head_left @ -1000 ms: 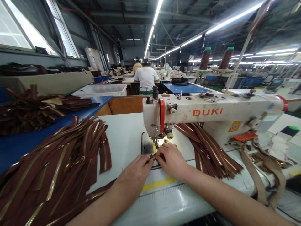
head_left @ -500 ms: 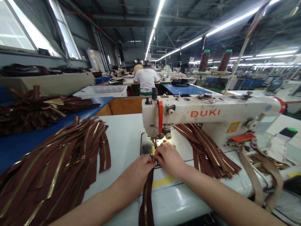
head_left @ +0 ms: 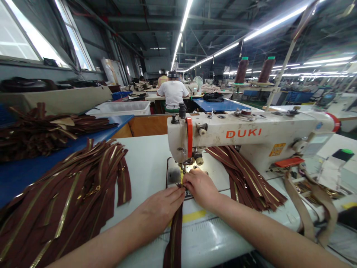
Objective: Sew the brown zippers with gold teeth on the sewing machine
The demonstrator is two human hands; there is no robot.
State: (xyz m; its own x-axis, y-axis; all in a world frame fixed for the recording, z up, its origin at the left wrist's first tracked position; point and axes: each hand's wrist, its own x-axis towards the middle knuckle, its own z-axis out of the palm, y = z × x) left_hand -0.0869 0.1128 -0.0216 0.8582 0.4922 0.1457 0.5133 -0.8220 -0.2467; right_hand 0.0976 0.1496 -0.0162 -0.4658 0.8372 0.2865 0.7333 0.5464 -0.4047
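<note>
**Here, a brown zipper [head_left: 173,238] runs under the left hand [head_left: 158,210] and right hand [head_left: 200,189] at a DUKI sewing machine [head_left: 245,141]**

A long factory hall stretches ahead under rows of fluorescent tube lights [head_left: 212,54], with windows [head_left: 22,37] along the left wall and a co-worker in a white T-shirt [head_left: 173,93] seated at a bench further down. Nearer, a blue-topped bench [head_left: 55,137] carries a heap of brown zipper strips [head_left: 41,130]. The pale sewing table [head_left: 145,160] holds the machine, with two thread cones [head_left: 241,70] on a stand behind it. A large pile of gold-toothed brown zippers [head_left: 69,190] lies on the table's left side, and a smaller bunch [head_left: 245,178] lies just behind the machine's arm.

The zipper between the hands has brown tape and a gold metal tooth row. Its long axis runs nearly straight toward the person, from beside the presser foot [head_left: 182,167] down past the bottom of the view, crossing a yellow strip [head_left: 192,216] on the table. Its upper end is hidden by the fingers.

Both hands grip it close to the presser foot, the left pinching from the near side and the right curled over the top.
</note>
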